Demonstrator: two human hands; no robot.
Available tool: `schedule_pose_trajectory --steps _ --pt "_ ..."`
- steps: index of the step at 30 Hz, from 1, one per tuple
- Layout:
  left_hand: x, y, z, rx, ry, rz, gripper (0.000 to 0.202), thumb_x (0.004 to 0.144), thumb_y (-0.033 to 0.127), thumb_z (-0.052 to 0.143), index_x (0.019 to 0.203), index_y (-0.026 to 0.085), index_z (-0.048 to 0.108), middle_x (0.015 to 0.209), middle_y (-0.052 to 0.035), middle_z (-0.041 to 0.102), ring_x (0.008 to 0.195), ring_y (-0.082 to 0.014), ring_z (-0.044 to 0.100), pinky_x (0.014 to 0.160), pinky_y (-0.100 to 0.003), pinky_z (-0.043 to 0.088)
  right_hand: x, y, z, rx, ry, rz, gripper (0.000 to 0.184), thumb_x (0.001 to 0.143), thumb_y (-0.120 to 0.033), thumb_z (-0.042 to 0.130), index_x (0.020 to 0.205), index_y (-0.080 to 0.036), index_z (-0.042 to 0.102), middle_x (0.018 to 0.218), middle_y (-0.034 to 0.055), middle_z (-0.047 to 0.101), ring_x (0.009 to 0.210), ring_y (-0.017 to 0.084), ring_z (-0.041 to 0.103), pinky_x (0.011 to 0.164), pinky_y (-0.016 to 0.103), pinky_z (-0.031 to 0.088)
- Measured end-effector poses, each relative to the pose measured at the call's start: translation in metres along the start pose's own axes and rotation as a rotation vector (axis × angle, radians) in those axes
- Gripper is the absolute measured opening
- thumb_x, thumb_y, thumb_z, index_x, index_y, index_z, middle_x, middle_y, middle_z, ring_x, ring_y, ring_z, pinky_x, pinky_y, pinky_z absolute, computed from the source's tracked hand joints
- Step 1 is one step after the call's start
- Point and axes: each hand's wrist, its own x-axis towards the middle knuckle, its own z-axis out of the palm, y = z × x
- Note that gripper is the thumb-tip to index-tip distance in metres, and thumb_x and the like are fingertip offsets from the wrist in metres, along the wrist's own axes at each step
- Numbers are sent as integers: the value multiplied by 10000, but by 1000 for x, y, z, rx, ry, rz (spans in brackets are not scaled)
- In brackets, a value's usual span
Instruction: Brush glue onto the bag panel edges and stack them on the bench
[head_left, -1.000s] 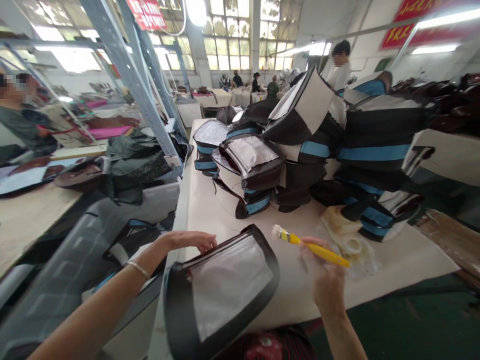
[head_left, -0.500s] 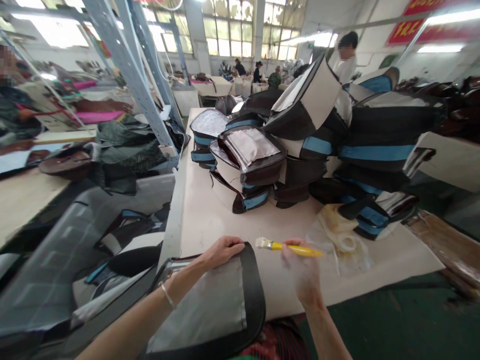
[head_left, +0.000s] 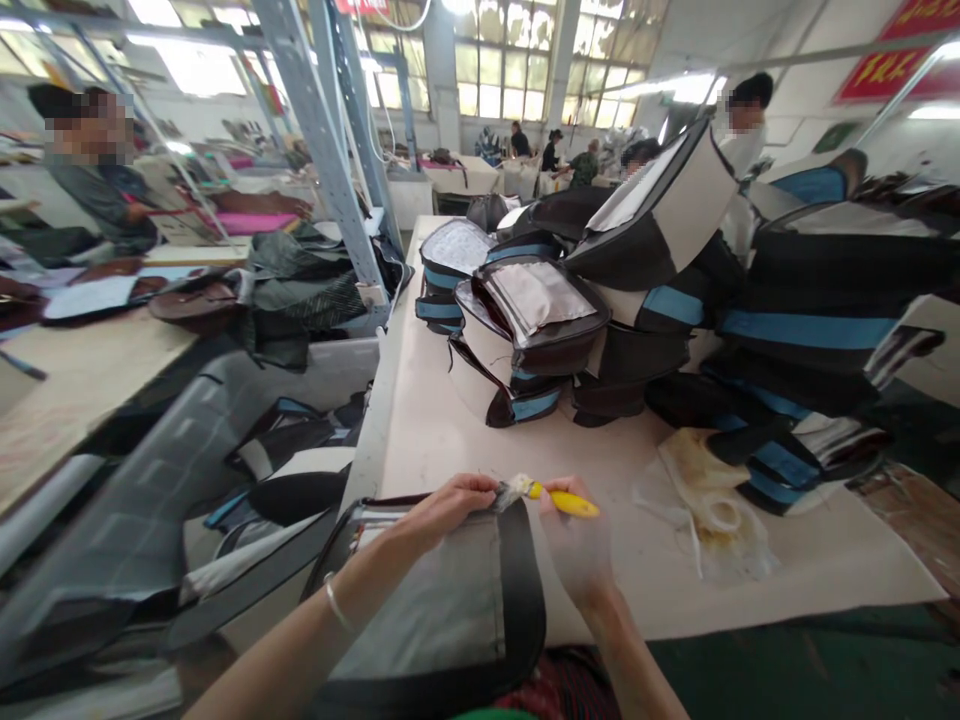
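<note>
A dark-edged bag panel with a grey mesh middle lies in front of me, hanging over the near edge of the cream table. My left hand grips its far top edge with curled fingers. My right hand holds a yellow-handled brush, its pale bristles touching the panel's top edge right by my left fingertips.
A tall heap of black, blue-striped bag pieces fills the far and right half of the table. A glue-stained pot on plastic sits to the right. A bin of more pieces stands at left. Other people work at distant tables.
My left hand slid along the panel to its top edge and gripped it. The brush swung left and down until its bristles met that edge. The view shifted slightly rightward.
</note>
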Motion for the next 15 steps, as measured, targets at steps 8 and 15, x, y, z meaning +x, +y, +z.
schedule_pose_trajectory --steps 8,15 --pt "-19 31 19 63 -115 188 201 739 305 593 794 150 708 792 -35 623 747 -181 529 729 -285 376 3 -20 -50 457 319 90 106 841 -286 661 861 -202 599 645 -40 510 535 107 479 490 214 380" --pt "-46 34 68 717 158 289 350 630 500 762 785 210 643 883 -36 555 956 -274 457 855 -357 344 -4 -26 -80 761 273 202 77 776 -250 716 804 -208 657 702 -17 554 487 77 448 421 191 324"
